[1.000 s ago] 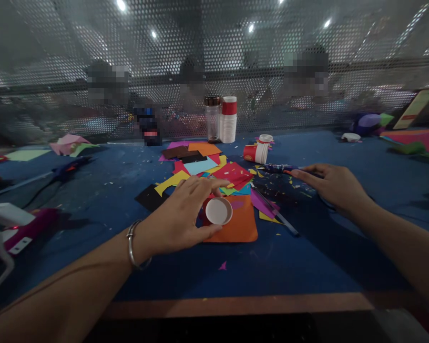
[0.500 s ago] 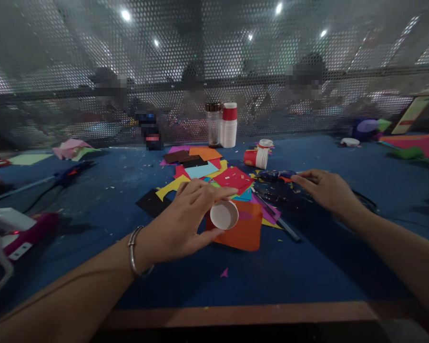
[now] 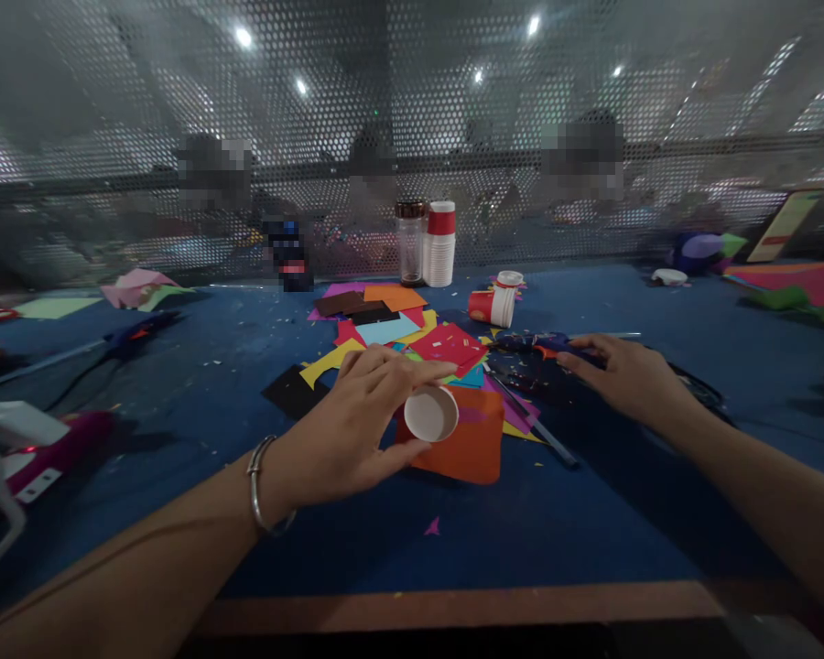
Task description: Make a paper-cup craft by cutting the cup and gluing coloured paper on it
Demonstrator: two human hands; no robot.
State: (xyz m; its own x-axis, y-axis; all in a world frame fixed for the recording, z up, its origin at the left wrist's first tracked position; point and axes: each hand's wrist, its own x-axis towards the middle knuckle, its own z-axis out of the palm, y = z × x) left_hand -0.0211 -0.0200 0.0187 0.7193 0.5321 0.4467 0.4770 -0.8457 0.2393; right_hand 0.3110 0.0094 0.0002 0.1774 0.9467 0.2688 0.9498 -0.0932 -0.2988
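My left hand [image 3: 367, 416] is curled around a small white paper cup [image 3: 431, 414], with its open mouth turned toward me. Under the cup lies an orange paper sheet [image 3: 477, 458]. Further right, my right hand [image 3: 622, 375] has its thumb and fingers around the handle part of a dark blue glue gun [image 3: 528, 341] with an orange trigger. The gun lies low over the table, nozzle to the left, and a clear glue stick [image 3: 622, 334] sticks out behind it. A dark pen-like tool or cutter [image 3: 553, 442] rests between my hands.
Coloured paper sheets [image 3: 384, 327] pile up mid-table. Behind them stand a clear bottle [image 3: 410, 247] and a stack of cups [image 3: 440, 256]; a red-and-white cup figure [image 3: 493, 307] lies nearby. At left are another glue gun [image 3: 134, 337] and a magenta power strip [image 3: 75, 448]. A perforated metal screen [image 3: 384, 91] rises behind.
My right hand has shifted slightly at the glue gun, its thumb and fingers looking further apart, and more of the glue stick shows. My left hand and the cup stay put.
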